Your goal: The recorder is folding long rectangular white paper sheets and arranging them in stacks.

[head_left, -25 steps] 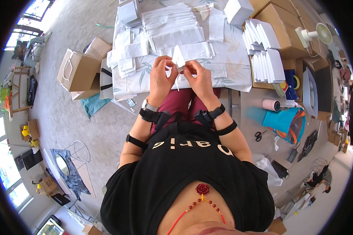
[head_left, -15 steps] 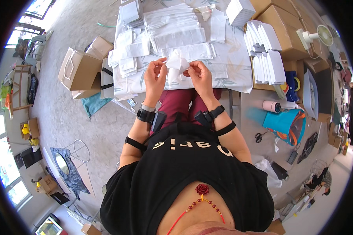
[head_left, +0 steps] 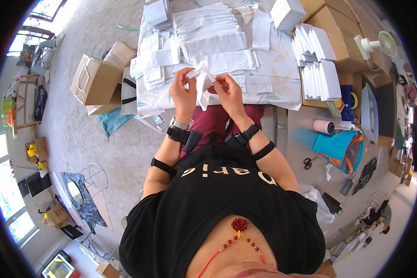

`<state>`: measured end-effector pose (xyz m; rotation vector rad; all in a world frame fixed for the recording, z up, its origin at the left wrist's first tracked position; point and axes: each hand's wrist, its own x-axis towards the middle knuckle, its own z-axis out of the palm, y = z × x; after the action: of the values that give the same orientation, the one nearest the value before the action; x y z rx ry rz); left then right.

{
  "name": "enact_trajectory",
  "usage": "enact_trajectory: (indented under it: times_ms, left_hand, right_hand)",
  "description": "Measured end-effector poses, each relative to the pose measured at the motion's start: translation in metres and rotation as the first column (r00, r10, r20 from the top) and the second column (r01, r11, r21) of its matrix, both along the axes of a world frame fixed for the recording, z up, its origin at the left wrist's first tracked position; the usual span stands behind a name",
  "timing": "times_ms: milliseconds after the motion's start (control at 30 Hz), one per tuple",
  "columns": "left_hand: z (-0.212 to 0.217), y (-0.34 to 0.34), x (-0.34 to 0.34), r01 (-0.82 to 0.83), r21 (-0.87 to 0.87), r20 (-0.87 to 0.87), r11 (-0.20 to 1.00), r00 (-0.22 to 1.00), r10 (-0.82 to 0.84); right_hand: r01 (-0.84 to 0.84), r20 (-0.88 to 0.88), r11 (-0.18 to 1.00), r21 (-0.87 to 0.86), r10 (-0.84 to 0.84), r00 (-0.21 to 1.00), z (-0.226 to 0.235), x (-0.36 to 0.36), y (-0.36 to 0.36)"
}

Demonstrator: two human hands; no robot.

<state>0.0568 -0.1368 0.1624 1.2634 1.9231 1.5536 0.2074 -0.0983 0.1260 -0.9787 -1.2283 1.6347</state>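
Note:
Between my hands, over the table's near edge, hangs a thin white sheet [head_left: 203, 88], creased and partly folded; paper, plastic or cloth, I cannot tell. My left hand [head_left: 183, 88] pinches its upper left part between thumb and fingers. On the other side my right hand [head_left: 228, 91] grips its right edge with bent fingertips. Just beyond, flat white folded sheets [head_left: 211, 39] lie in overlapping rows on the table. A smaller bundle of white sheets [head_left: 157, 60] is left of them, close to my left hand.
The patterned white cloth [head_left: 282, 88] covers the table. White stacks [head_left: 320, 81] stand at its right beside cardboard boxes [head_left: 331, 34] and a small fan [head_left: 377, 45]. Left of the table are open cartons [head_left: 97, 78]. A blue bag [head_left: 336, 148] and scissors [head_left: 308, 163] are on the floor.
My right hand has moved left, closer to my left hand. The white sheet has shifted slightly left and looks narrower and more upright, with its lower end hanging down.

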Motion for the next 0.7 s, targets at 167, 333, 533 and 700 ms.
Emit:
enact_trajectory:
  times_ms: [167, 333, 533, 700]
  left_hand:
    - [0.001, 0.003, -0.011, -0.186, 0.049, 0.163, 0.981, 0.971, 0.176]
    - [-0.027, 0.011, -0.027, -0.288, 0.236, 0.583, 0.928, 0.806, 0.102]
    - [-0.062, 0.005, -0.073, -0.445, 0.11, 0.758, 0.889, 0.616, 0.214]
    - [-0.102, -0.013, -0.1, -0.54, -0.068, 0.743, 0.839, 0.534, 0.404]
  right_hand:
    - [0.079, -0.335, 0.967, -0.243, -0.16, 0.929, -0.012, 0.002, -0.005]
    - [0.227, -0.338, 0.866, -0.445, -0.398, 0.853, -0.056, 0.024, -0.009]
    - [0.289, 0.01, 0.801, -0.525, -0.334, 0.943, -0.096, 0.062, -0.005]
    - [0.23, 0.257, 0.89, -0.394, -0.134, 0.957, -0.091, 0.073, -0.002]
